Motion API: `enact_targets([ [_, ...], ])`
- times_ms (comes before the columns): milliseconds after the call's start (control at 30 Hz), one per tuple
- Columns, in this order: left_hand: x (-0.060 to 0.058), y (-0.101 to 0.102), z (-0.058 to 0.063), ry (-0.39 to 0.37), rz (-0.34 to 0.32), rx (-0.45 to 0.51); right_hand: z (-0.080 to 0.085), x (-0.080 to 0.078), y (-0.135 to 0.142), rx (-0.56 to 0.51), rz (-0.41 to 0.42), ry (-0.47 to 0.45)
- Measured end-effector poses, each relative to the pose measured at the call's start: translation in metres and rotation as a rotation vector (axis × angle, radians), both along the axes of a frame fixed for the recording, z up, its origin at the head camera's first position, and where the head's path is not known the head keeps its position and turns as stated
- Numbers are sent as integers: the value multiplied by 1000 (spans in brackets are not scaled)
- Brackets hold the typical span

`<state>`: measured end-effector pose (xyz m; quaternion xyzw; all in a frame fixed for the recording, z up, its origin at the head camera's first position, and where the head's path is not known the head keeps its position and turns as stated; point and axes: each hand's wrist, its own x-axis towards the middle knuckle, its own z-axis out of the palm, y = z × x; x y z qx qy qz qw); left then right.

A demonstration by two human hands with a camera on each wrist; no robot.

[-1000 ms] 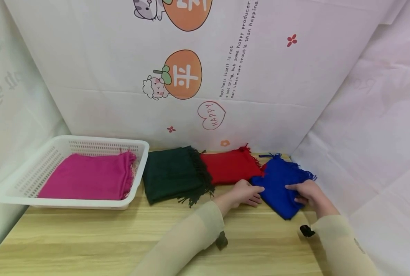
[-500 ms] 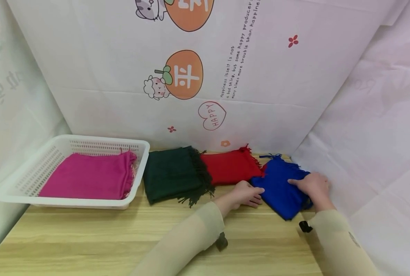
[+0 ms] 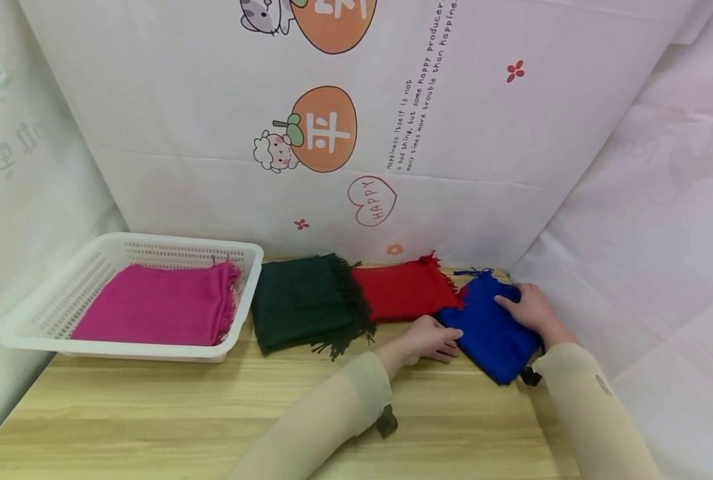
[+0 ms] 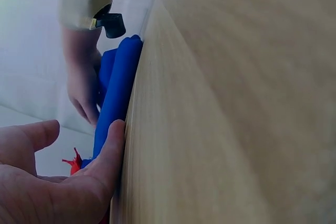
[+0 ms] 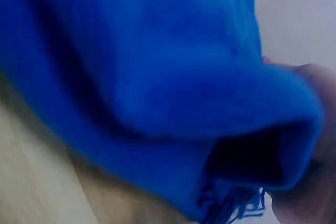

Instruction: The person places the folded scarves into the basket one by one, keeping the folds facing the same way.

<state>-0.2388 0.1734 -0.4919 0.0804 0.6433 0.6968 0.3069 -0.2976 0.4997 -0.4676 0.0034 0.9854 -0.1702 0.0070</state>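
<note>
A folded blue scarf [image 3: 493,327] lies at the right end of the table, its fringe showing at the back. My left hand [image 3: 423,339] is beside its left corner, thumb apart and straight fingers resting on the table; in the left wrist view, a fingertip of the left hand [image 4: 68,187] touches the scarf's edge. At the scarf's right side is my right hand [image 3: 530,310], thumb on top and the other fingers partly hidden beyond the edge. Seen from the right wrist, the blue cloth [image 5: 173,93] bends over beside the right hand [image 5: 320,103].
Left of the blue scarf lie a folded red scarf [image 3: 401,292] and a folded dark green scarf [image 3: 299,300], both fringed. A white plastic basket [image 3: 152,352] at the far left holds a folded magenta scarf [image 3: 155,303]. White printed sheets [image 3: 464,120] enclose the wooden table [image 3: 200,413].
My right hand has slid away along the blue scarf's right side, from its near part toward the back. The fringe on that side is now out of sight. The left hand has stayed in place.
</note>
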Motion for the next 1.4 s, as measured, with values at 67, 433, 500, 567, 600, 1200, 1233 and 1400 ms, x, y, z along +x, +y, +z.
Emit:
enact_targets([
  [67,1,0,1,-5,-3,5,-2,0,5,-4,4,-36],
  [433,5,1,3,-14,20,5,-11,6,10,23,-4,-43],
  [500,5,1,4,-16,25,5,-12,6,10,28,-2,-29],
  [567,6,1,5,-16,25,9,-13,7,11,25,-1,-22],
  [600,6,1,5,-15,23,9,-12,8,11,17,-3,-22],
  [1200,6,-1,5,-114,86,97,-2,28,1,-88,-43,-183],
  [1233,5,-1,5,-111,85,91,-2,28,1,-95,-47,-189],
  [1400,7,2,6,-95,78,56,-1,31,0,-107,-54,-202],
])
